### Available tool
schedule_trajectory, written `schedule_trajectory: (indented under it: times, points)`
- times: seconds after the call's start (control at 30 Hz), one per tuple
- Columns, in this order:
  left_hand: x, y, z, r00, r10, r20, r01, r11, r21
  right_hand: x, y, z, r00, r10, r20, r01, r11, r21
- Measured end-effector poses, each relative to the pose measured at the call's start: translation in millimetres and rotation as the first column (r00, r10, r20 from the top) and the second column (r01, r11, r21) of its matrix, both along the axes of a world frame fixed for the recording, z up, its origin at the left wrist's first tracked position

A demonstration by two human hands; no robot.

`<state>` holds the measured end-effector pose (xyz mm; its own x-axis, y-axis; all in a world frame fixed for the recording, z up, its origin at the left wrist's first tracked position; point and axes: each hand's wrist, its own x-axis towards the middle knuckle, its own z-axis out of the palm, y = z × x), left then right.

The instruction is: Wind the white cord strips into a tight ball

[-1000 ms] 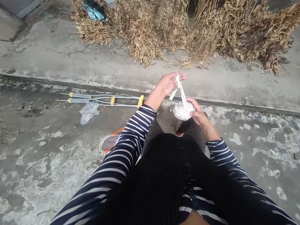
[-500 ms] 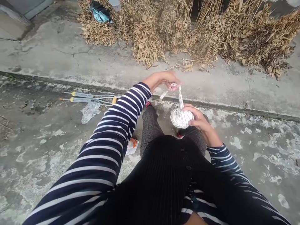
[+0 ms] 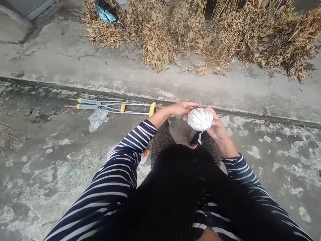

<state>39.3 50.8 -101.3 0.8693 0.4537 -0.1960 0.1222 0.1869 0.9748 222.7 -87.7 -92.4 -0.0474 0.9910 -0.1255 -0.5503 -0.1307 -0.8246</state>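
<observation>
A ball of white strip or tape (image 3: 200, 119) is held up in front of my body, above my knees. My right hand (image 3: 217, 129) grips it from the right side, fingers behind and thumb along its edge. From the left, my left hand (image 3: 184, 108) reaches to the ball's upper left side, its fingers curled against it and the fingertips partly hidden. A short loose end (image 3: 200, 138) of the strip dangles below the ball.
Metal crutches (image 3: 112, 106) with yellow pads lie on the ground to the left, beside a clear plastic bag (image 3: 97, 118). A low concrete step (image 3: 120, 72) runs across. Dry plant bundles (image 3: 160, 40) lean along the back, with a blue cloth (image 3: 106, 14) on them.
My left hand has come down from above with the strip's end to the ball. The stretched length between my hands is gone, and the ball has turned and risen slightly.
</observation>
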Motion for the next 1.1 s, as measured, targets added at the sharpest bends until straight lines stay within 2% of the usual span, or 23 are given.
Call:
schedule_trajectory:
  times: [0.13, 0.3, 0.43, 0.53, 0.67, 0.77, 0.97, 1.1]
  points:
    - [4.0, -11.9, -23.3, 0.997, 0.039, 0.073, -0.035, 0.998, -0.058, 4.1, 4.9, -3.0, 0.999, -0.03, -0.016, 0.03, 1.0, -0.003]
    - [20.3, -24.3, -28.1, 0.992, 0.116, 0.052, -0.115, 0.993, -0.021, 12.2, 11.1, 7.5, 0.998, -0.063, -0.005, 0.063, 0.997, 0.032]
    - [24.7, -33.6, -31.2, 0.988, 0.152, -0.006, -0.152, 0.985, -0.077, 19.2, 17.4, 22.1, 0.977, -0.138, 0.16, 0.133, 0.99, 0.042]
    - [20.3, -40.2, -37.4, 0.994, 0.101, -0.03, -0.104, 0.979, -0.176, 28.6, 24.6, 25.2, 0.936, -0.201, 0.29, 0.181, 0.979, 0.095]
    - [8.9, -47.9, -43.5, 0.999, 0.006, 0.039, 0.005, 0.966, -0.26, 45.1, 40.7, 13.7, 0.892, -0.291, 0.345, 0.241, 0.954, 0.179]
    - [-1.1, -53.5, -42.8, 0.996, -0.035, 0.079, 0.057, 0.954, -0.294, 55.2, 54.0, 1.4, 0.824, -0.363, 0.435, 0.291, 0.93, 0.226]
    - [-24.0, -61.1, -32.1, 0.989, -0.001, 0.147, 0.053, 0.937, -0.346, 56.8, 76.4, -14.7, 0.69, -0.451, 0.566, 0.38, 0.892, 0.247]
    - [-39.9, -60.8, -31.0, 0.986, 0.019, 0.163, 0.039, 0.937, -0.348, 43.2, 92.3, -23.1, 0.731, -0.394, 0.557, 0.396, 0.91, 0.125]
